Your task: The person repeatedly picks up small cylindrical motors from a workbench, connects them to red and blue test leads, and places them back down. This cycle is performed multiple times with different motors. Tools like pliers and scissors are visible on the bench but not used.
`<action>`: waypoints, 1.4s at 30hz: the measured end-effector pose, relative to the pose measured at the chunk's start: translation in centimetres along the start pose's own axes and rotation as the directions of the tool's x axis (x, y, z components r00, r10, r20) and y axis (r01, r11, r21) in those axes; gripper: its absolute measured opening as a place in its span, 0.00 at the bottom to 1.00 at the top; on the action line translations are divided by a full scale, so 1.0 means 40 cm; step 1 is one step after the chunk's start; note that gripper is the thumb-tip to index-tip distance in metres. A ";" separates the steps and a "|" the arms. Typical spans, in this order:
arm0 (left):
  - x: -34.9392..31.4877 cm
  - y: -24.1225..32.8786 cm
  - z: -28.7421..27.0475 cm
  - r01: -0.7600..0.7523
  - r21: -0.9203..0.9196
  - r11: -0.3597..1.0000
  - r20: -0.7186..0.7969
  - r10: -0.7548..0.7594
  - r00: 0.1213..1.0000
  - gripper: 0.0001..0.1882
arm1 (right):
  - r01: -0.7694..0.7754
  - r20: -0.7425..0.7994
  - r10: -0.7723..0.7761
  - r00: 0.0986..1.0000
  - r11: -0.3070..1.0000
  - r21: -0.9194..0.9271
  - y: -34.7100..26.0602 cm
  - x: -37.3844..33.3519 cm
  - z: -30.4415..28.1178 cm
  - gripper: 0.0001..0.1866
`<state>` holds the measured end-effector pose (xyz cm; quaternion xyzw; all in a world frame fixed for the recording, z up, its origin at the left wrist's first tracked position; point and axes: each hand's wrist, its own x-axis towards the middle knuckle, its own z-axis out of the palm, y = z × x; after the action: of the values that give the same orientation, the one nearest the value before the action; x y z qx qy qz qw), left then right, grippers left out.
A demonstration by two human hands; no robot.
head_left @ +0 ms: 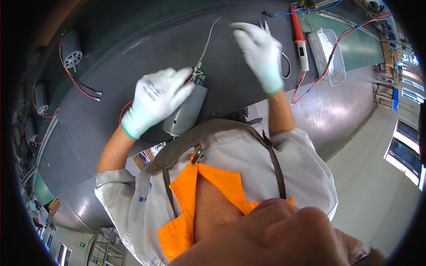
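Note:
A grey cylindrical motor [188,108] lies on the dark table in front of me. My left hand [162,95], in a white glove, is closed around the wires at its far end. A thin pale cable tie [207,44] rises from those wires, its tail curving away from me. Green-yellow and dark wires show beside my fingertips; the grip itself is partly hidden. To the right, my gloved right hand [259,53] is raised with fingers stretched left, apart from the tie. Scissors [286,65] show partly behind it, blades beyond the fingers and a handle loop at the side.
A red and white handheld tool [300,42] with a red cable lies right of the scissors. Beside it sits a clear plastic box [333,57] of white strips. More motors with wires, one a grey motor [71,48], stand along the left. A blue cable [301,11] crosses the far edge.

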<state>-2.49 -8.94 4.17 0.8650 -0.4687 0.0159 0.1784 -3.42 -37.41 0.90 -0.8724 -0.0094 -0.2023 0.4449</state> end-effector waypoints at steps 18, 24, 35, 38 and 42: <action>0.101 -0.152 0.104 0.289 -0.898 -0.332 0.387 -0.281 0.878 0.21 | -0.694 0.424 0.585 0.691 0.702 0.163 -0.002 -0.270 -0.195 0.36; 0.104 -0.131 0.086 0.272 -0.905 -0.328 0.378 -0.324 0.867 0.22 | -0.151 0.775 0.205 0.599 0.978 -0.142 -0.076 -0.110 -0.116 0.41; -0.037 -0.163 0.017 -0.029 -0.998 0.058 -0.050 -0.398 0.916 0.23 | 0.120 0.586 0.118 0.801 0.928 -0.352 -0.101 -0.117 -0.106 0.30; -0.257 -0.137 -0.181 0.149 -0.914 0.377 0.193 0.083 0.978 0.29 | 0.265 0.479 0.197 0.855 0.627 -0.732 -0.044 -0.121 -0.143 0.25; -0.345 -0.040 -0.163 0.295 -0.679 0.672 0.105 -0.309 0.945 0.35 | -0.096 0.511 0.323 0.797 0.902 -0.421 -0.053 -0.136 -0.129 0.19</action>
<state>-8.00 5.09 7.12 0.8021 -0.2899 -0.1802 0.4900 -10.60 -39.26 3.28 -0.9562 -0.0046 0.1206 0.2667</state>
